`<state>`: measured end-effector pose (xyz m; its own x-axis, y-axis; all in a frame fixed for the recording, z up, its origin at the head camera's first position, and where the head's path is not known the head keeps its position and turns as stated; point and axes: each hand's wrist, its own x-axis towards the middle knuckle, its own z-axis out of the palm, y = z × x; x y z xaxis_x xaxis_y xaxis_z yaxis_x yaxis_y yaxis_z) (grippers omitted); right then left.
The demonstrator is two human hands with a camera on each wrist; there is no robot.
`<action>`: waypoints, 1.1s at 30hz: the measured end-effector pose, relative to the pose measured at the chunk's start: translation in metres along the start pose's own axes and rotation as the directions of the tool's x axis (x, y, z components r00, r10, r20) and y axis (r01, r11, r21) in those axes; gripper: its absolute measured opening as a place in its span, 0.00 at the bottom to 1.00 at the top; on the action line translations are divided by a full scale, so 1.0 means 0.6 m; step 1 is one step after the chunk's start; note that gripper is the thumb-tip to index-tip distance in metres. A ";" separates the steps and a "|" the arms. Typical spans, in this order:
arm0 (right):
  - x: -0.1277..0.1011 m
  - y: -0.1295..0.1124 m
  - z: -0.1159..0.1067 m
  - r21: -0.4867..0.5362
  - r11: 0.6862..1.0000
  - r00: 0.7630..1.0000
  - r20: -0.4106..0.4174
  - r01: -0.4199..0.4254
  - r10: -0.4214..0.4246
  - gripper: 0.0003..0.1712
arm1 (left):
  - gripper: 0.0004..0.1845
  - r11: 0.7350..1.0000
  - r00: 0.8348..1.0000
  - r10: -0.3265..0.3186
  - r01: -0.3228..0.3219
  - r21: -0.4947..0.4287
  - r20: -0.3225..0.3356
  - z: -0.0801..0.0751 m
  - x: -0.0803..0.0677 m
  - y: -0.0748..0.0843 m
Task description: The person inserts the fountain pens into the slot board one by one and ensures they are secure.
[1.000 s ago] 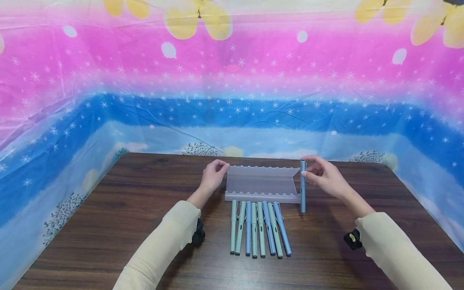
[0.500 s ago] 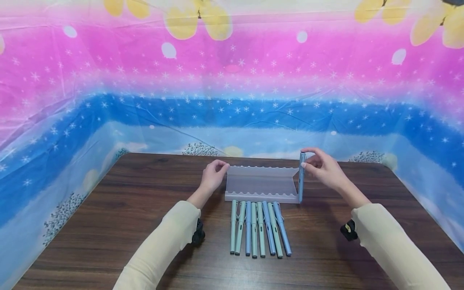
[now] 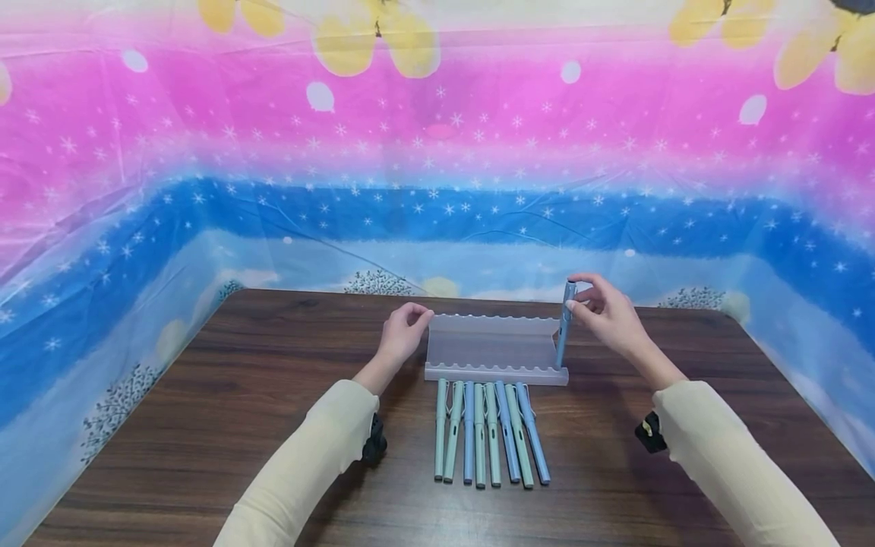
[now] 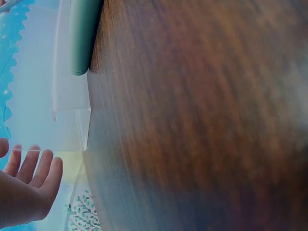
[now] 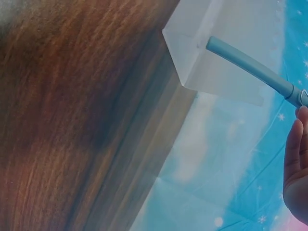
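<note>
A translucent white pen rack (image 3: 488, 346) with scalloped edges stands on the table. At its upper left corner my left hand (image 3: 402, 332) pinches the rack's edge; in the left wrist view the fingertips (image 4: 34, 150) overlap the clear end. My right hand (image 3: 608, 315) holds a grey-blue pen (image 3: 563, 334) near its capped top, between thumb and fingers. The pen stands nearly upright with a slight tilt, its lower end just behind the rack's scalloped front lip at the right end. In the right wrist view, the pen's barrel (image 5: 248, 63) reaches over the rack's end.
In front of the rack lies a row of several green and blue pens (image 3: 481, 441), clips toward the rack. The dark wooden table (image 3: 273, 380) is bordered at the back and sides by a printed pink and blue cloth (image 3: 437, 213).
My right hand has raised the pen and brought it leftward, from beside the rack's right end to behind its front lip. The left hand stays at the rack's corner.
</note>
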<state>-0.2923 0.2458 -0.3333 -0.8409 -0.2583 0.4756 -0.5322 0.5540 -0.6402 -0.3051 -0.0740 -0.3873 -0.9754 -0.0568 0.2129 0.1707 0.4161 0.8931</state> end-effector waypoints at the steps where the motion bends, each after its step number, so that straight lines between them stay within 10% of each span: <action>1: -0.002 -0.007 0.001 0.000 1.000 1.000 -0.006 0.009 -0.009 0.22 | 0.11 1.000 1.000 -0.001 0.001 -0.002 0.002 0.000 0.000 0.000; 10: -0.013 -0.035 0.009 -0.025 0.998 0.999 0.005 0.051 -0.051 0.21 | 0.11 1.000 1.000 -0.003 0.003 -0.003 0.011 -0.001 0.001 -0.002; 33: -0.002 0.041 0.020 0.007 0.995 0.987 0.122 -0.102 0.101 0.23 | 0.11 1.000 1.000 0.013 -0.013 0.014 0.005 -0.001 0.001 -0.002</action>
<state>-0.3055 0.2504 -0.3568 -0.8959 -0.2959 0.3313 -0.4440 0.5722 -0.6896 -0.3058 -0.0748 -0.3882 -0.9739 -0.0467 0.2221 0.1812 0.4294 0.8847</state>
